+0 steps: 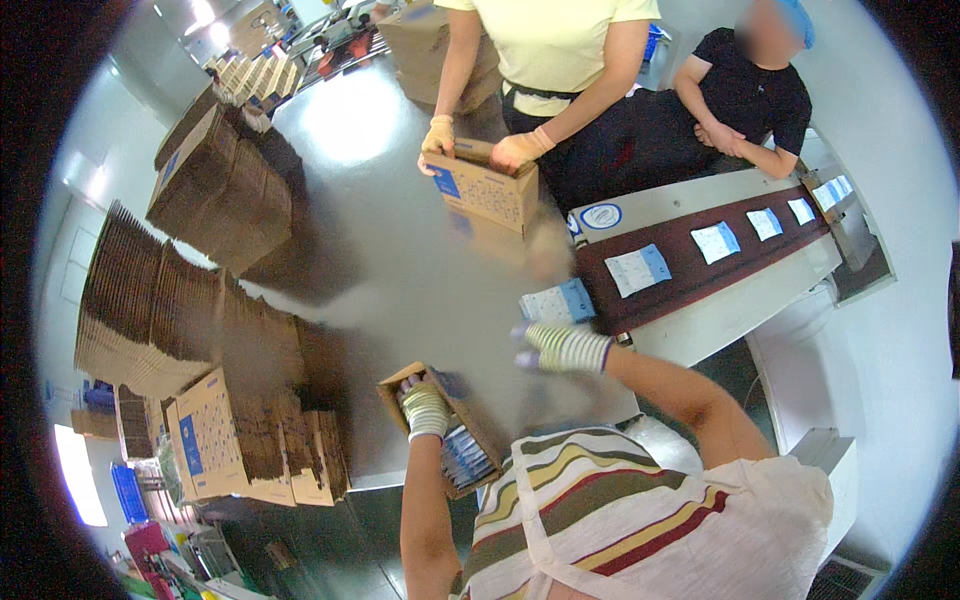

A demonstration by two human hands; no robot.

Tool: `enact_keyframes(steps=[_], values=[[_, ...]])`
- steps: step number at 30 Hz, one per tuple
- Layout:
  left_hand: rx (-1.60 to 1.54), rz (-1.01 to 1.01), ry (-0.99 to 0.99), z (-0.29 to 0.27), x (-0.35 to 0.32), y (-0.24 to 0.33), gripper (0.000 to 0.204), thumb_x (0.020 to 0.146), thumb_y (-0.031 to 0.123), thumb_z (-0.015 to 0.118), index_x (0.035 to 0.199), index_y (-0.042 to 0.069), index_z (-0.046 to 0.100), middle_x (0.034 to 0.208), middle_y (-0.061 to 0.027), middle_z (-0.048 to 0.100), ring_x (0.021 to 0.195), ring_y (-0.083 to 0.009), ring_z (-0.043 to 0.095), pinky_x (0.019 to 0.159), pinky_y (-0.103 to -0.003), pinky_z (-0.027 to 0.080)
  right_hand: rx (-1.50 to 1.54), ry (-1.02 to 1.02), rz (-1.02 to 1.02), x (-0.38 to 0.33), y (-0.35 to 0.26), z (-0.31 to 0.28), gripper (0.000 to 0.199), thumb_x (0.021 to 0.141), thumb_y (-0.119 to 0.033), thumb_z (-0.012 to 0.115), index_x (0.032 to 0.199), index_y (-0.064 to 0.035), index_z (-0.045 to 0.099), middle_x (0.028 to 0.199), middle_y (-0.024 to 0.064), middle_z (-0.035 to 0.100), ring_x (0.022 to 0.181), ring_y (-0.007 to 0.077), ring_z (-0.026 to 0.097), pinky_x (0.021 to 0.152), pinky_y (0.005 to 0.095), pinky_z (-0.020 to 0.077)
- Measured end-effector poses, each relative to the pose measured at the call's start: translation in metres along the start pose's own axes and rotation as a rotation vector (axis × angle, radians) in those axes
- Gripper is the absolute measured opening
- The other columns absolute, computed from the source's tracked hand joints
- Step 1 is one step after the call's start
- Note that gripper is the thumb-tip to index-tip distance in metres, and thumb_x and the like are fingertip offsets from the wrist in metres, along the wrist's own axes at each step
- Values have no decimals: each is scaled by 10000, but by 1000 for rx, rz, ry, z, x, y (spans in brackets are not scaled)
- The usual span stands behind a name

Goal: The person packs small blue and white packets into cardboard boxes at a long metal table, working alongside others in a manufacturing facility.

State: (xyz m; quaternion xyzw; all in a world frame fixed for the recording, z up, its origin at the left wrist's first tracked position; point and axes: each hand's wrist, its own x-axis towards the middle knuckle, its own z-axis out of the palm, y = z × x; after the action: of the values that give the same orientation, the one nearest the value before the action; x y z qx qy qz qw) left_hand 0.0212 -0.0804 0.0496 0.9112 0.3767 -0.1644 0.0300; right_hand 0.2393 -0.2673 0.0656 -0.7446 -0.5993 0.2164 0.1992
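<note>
An open cardboard box (472, 422) sits at the near edge of the table (390, 260), with blue-and-white packets (466, 456) lined up in its near end. The left grip (424, 404), in a striped glove, has its fingers down inside the box's far end; whether they are clamped on anything cannot be told. The right grip (562, 348), blurred, has its fingers apart, just nearer than a loose packet (558, 302). Beyond that, right of the right grip, more packets lie spaced along a dark red belt (682, 258). Ahead of both grips, a person in a yellow top (560, 45) handles another box (490, 198) with gloved hands (523, 148). Folded cardboard (150, 300) stands stacked left of the left grip.
</note>
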Motion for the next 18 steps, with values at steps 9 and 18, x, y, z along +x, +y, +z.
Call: enact_keyframes(steps=[9,18], values=[[-219,212,-297,-9,-53,-18,450,771,306,573,1102,2,542,1112,-220,565,990,-380,566,823,-443,476,-483,-141,54,45,103,-86,421,721,-208,653,1108,-65,568,977,164,643,926,337,605,811,415,480],[-262,154,-111,3,-72,-19,290,766,206,565,980,16,614,947,-221,631,890,-369,610,766,-447,496,-374,-642,419,81,74,-21,488,618,-321,698,1012,-39,634,1058,189,610,988,311,582,843,389,466]])
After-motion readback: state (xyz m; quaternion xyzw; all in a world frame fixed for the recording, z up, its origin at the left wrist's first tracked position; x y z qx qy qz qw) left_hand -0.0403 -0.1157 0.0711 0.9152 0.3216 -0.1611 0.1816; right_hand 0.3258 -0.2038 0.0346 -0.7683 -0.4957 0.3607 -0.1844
